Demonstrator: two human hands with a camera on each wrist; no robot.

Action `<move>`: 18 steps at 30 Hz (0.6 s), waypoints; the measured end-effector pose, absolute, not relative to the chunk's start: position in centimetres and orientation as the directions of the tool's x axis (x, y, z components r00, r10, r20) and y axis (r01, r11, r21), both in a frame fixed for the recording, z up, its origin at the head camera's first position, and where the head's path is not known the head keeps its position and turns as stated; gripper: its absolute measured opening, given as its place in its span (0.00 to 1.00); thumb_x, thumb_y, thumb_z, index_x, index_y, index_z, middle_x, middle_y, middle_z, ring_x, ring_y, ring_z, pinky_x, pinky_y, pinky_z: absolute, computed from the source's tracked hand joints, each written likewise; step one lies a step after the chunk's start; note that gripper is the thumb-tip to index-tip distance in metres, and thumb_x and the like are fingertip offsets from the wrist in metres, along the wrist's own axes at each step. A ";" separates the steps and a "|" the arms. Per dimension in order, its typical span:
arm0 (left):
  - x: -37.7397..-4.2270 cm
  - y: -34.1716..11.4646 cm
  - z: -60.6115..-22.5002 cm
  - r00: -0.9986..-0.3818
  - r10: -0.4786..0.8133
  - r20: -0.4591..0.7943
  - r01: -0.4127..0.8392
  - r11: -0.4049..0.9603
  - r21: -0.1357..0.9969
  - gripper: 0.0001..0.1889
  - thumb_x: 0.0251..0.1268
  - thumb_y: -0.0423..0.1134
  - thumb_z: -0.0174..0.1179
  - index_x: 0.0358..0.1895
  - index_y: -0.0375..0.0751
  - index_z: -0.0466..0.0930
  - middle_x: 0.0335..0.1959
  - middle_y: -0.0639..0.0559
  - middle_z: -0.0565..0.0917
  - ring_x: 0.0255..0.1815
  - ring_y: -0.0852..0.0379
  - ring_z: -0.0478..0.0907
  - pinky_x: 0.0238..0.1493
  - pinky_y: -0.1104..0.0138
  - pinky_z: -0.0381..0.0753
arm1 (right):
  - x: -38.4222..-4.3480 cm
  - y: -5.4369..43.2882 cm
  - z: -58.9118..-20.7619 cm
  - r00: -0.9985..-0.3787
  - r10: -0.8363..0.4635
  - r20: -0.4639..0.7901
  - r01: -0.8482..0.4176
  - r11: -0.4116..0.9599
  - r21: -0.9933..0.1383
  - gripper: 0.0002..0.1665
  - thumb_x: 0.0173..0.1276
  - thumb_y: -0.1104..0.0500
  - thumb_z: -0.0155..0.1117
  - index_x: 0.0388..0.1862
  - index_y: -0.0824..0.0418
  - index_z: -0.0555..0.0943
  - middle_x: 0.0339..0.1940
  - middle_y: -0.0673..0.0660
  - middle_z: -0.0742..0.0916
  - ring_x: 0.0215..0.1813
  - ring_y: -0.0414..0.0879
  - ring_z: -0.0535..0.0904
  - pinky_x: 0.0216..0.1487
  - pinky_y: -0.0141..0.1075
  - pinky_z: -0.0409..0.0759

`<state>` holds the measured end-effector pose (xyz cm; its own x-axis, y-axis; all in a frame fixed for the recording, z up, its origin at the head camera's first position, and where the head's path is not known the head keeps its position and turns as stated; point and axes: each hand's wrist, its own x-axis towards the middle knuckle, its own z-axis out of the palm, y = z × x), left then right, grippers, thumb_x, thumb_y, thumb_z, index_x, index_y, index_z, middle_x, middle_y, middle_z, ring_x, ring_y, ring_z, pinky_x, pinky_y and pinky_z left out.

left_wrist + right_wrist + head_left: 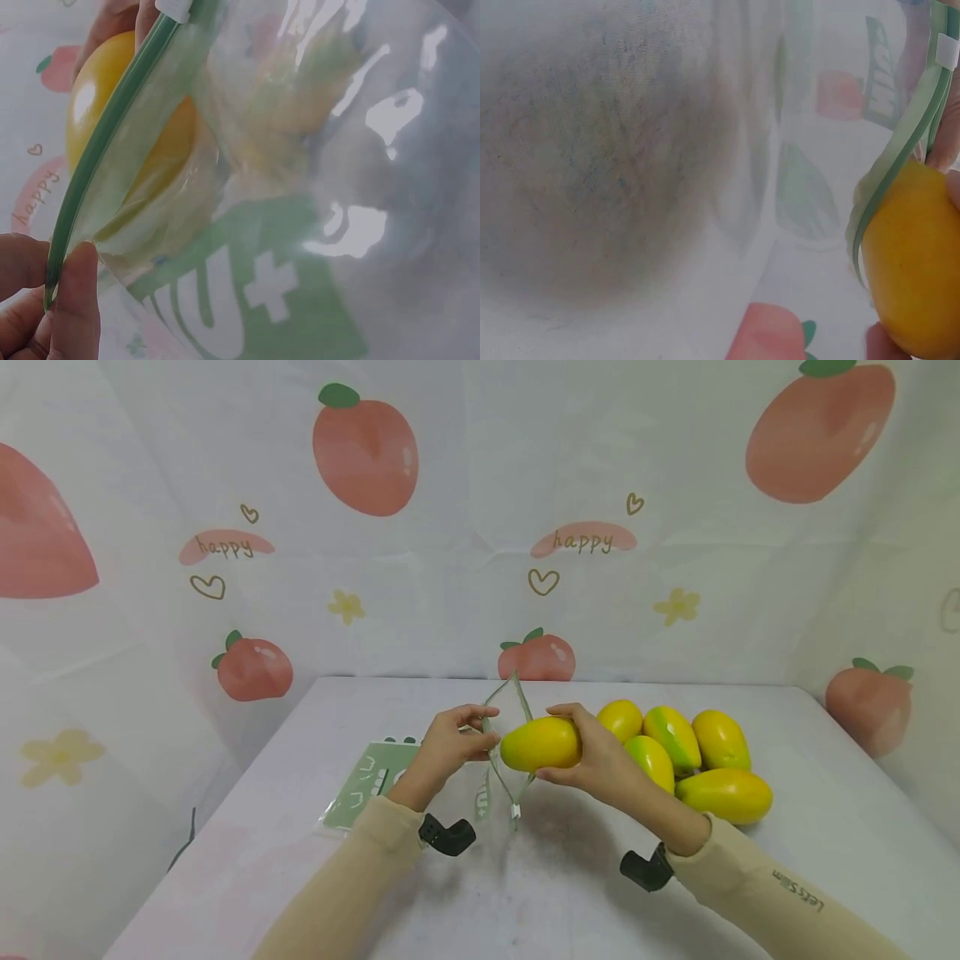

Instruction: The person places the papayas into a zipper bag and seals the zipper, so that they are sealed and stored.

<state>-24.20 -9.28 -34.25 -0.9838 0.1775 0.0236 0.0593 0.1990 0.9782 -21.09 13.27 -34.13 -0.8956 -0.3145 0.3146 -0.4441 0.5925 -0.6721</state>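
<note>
My left hand pinches the green rim of a clear zip bag between thumb and fingers. The bag's mouth gapes wide, with a white slider at its near corner and green print on the film. In my right hand is a yellow mango, gripped between thumb and fingers, its tip pointing left at the bag's opening. From the left wrist view, part of this mango shows through the film behind the green rim. The right wrist view has the mango right beside the rim.
To the right on the white table lies a group of several yellow-green mangoes. Flat green-printed bags lie left, partly behind the left forearm. A patterned cloth hangs behind the table.
</note>
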 end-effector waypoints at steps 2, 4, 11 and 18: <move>-24.2 -9.3 -34.2 -0.984 0.178 0.027 0.062 0.199 0.978 0.19 0.59 0.28 0.65 0.55 0.38 0.81 0.34 0.50 0.70 0.29 0.57 0.80 0.40 0.62 0.87 | -21.1 13.3 -34.1 -0.899 -0.313 0.307 -0.437 0.585 -0.683 0.44 0.51 0.55 0.79 0.64 0.58 0.66 0.60 0.60 0.78 0.49 0.53 0.77 0.53 0.49 0.81; -24.2 -9.3 -34.1 -0.984 0.178 0.030 0.065 0.197 0.978 0.19 0.58 0.28 0.65 0.55 0.38 0.81 0.34 0.50 0.70 0.29 0.57 0.80 0.40 0.62 0.87 | -21.1 13.2 -34.1 -0.902 -0.314 0.295 -0.429 0.583 -0.690 0.43 0.52 0.54 0.79 0.64 0.58 0.66 0.60 0.59 0.78 0.49 0.52 0.77 0.53 0.48 0.81; -24.3 -9.3 -34.2 -0.985 0.172 0.030 0.065 0.199 0.978 0.19 0.58 0.29 0.65 0.55 0.38 0.81 0.34 0.50 0.70 0.27 0.60 0.78 0.40 0.62 0.87 | -21.0 13.2 -33.9 -0.891 -0.353 0.285 -0.447 0.581 -0.680 0.44 0.53 0.53 0.78 0.67 0.56 0.68 0.59 0.58 0.77 0.50 0.49 0.74 0.52 0.43 0.81; -24.3 -9.4 -34.1 -0.987 0.162 0.019 0.052 0.200 0.978 0.19 0.58 0.29 0.65 0.54 0.38 0.81 0.34 0.50 0.71 0.28 0.59 0.79 0.39 0.63 0.87 | -20.9 13.3 -33.9 -0.880 -0.374 0.294 -0.467 0.558 -0.686 0.43 0.56 0.56 0.75 0.69 0.54 0.67 0.60 0.58 0.76 0.48 0.49 0.74 0.46 0.36 0.83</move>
